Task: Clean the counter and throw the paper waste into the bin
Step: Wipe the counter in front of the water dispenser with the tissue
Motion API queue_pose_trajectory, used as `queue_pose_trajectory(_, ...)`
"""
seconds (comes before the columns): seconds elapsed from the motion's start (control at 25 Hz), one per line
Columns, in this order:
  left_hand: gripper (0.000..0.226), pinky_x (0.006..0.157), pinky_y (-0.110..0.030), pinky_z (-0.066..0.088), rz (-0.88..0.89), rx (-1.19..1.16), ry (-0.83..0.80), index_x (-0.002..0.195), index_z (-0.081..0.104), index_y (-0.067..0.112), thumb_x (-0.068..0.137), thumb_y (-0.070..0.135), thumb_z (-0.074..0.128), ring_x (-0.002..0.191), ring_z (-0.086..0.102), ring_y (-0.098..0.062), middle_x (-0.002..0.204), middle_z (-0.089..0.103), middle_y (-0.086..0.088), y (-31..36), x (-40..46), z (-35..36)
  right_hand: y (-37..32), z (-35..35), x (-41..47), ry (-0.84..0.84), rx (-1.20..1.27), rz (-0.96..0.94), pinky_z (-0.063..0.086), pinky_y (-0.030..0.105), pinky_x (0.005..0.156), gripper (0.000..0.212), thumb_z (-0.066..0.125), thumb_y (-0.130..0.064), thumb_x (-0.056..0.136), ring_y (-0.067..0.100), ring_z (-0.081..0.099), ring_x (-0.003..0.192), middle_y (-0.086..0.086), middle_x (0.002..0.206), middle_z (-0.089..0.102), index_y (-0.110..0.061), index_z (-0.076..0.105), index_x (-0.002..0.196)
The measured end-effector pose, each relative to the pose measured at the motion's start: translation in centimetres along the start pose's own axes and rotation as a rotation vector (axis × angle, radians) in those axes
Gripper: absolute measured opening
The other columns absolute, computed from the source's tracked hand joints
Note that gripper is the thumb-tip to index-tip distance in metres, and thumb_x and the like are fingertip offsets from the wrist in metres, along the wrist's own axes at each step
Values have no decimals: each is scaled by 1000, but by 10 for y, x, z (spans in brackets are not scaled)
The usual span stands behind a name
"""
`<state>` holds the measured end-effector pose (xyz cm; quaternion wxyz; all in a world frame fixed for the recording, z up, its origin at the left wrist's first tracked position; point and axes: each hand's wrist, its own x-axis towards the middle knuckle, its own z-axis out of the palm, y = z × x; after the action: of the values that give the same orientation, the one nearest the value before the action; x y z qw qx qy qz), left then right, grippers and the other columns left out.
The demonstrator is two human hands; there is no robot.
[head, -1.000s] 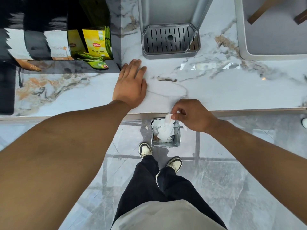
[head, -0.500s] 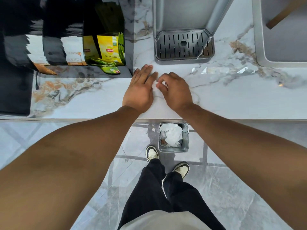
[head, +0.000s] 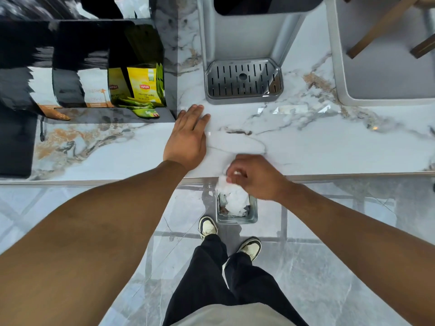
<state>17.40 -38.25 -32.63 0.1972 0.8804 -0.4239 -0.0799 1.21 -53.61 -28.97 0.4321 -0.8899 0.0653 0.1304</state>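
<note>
Right hand [head: 255, 176] pinching paper scrap [head: 223, 182] at bench [head: 329, 149] edge above bin [head: 253, 215]; left hand [head: 188, 140] flat, released. Light scrap may drift, miss bin.

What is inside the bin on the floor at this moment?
The bin holds crumpled white paper, piled toward its top. The right hand pinches another white piece above it. Whatever lies beneath the paper is mostly covered.

Glossy grey marble floor tiles [head: 329, 267], pale veined stone worktop [head: 329, 147], bright ceiling-light reflections [head: 292, 109].
</note>
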Motion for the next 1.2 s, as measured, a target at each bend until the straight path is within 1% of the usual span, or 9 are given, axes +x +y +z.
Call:
queue_pose_trajectory(0.12, 45, 123, -53, 21, -13, 9, 15, 138, 53, -1, 97, 11, 40, 147, 32, -39, 153, 41, -23, 0, 2, 0, 5, -31, 36, 414, 14, 119, 37, 20, 67, 5, 69, -17, 86, 8, 52, 66, 3, 78, 61, -12, 72, 85)
queue_pose_trajectory(0.28, 46, 123, -52, 20, 0, 16, 23, 138, 53, 1, 96, 14, 38, 147, 32, -38, 153, 41, -22, -2, 3, 2, 25, -53, 58, 581, -219, 212, 49, 34, 80, 12, 57, -18, 94, 28, 61, 88, 11, 107, 60, -11, 66, 94)
queue_pose_trajectory(0.4, 46, 123, -52, 19, -6, 27, 24, 138, 53, 2, 96, 13, 39, 147, 31, -37, 154, 41, -22, -5, 1, 5, 35, -49, 54, 554, -283, 243, 51, 40, 75, 14, 52, -17, 96, 33, 61, 86, 10, 108, 59, -10, 65, 97)
queue_pose_trajectory(0.64, 47, 123, -53, 20, -4, 38, 14, 138, 52, 2, 95, 14, 38, 147, 31, -39, 154, 41, -22, -5, 2, 6, 24, -5, -6, 474, -234, 67, 54, 41, 69, 8, 61, -12, 93, 30, 65, 81, 9, 94, 65, -8, 68, 92)
queue_pose_trajectory(0.8, 48, 122, -54, 20, -11, 51, 0, 138, 52, 1, 95, 14, 37, 147, 31, -39, 154, 40, -23, -3, 3, 5, 21, -4, -38, 134, -237, -85, 54, 33, 72, 5, 68, -11, 88, 17, 62, 76, 2, 88, 66, -12, 73, 90)
queue_pose_trajectory(0.84, 48, 123, -54, 20, -11, 48, -2, 138, 52, 1, 95, 14, 38, 147, 31, -39, 154, 40, -23, -3, 3, 4, 22, -13, -36, 143, -215, -74, 51, 30, 74, 5, 68, -13, 88, 14, 59, 74, 3, 88, 65, -13, 73, 91)
queue_pose_trajectory(1.0, 48, 122, -54, 20, -19, 50, -15, 139, 51, 1, 95, 13, 38, 147, 30, -40, 154, 39, -23, -1, 3, 2, 49, -62, 3, 589, -261, 168, 42, 29, 72, 11, 62, -14, 90, 24, 60, 74, 13, 90, 64, -9, 71, 93)
queue_pose_trajectory(1.08, 48, 121, -55, 22, -19, 51, -21, 138, 51, 1, 94, 13, 37, 146, 30, -41, 154, 39, -23, -1, 2, 2, 58, -63, 12, 610, -279, 311, 44, 32, 74, 15, 60, -17, 92, 32, 62, 81, 15, 93, 64, -8, 71, 98)
queue_pose_trajectory(1.2, 47, 121, -55, 22, -17, 54, -20, 139, 51, 0, 95, 11, 38, 147, 30, -40, 154, 39, -23, 0, 2, 1, 43, -32, -2, 581, -246, 259, 51, 37, 74, 14, 60, -15, 93, 33, 64, 80, 14, 94, 65, -6, 70, 98)
